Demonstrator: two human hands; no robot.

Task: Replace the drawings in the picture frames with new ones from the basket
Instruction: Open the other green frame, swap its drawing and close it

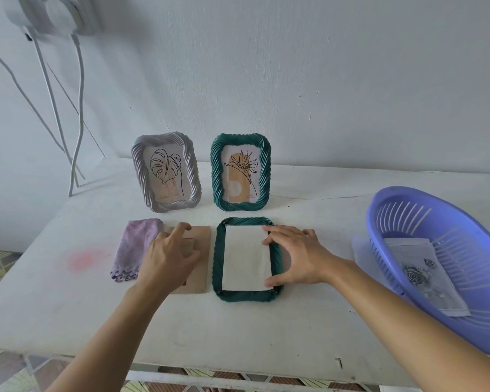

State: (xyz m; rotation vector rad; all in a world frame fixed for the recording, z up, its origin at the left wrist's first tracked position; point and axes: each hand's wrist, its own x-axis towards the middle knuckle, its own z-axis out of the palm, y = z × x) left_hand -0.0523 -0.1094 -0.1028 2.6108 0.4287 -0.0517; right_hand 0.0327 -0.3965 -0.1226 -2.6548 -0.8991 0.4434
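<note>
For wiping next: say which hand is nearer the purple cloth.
Left: left hand is on the brown board beside the cloth; right hand rests on the flat green frame.

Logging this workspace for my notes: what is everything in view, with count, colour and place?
grey frame: 1, pale grey, upright, back left
green frame: 1, dark green, upright, beside it
face-down frame: 1, dark green, table centre
sheet: 1, white, inside face-down frame
backing board: 1, brown, left of that frame
cloth: 1, lilac, left of board
basket: 1, blue-violet, right
rose drawing: 1, grey, in basket
table: 1, white
left hand: 1, curled on backing board
right hand: 1, spread on sheet's edge
</note>
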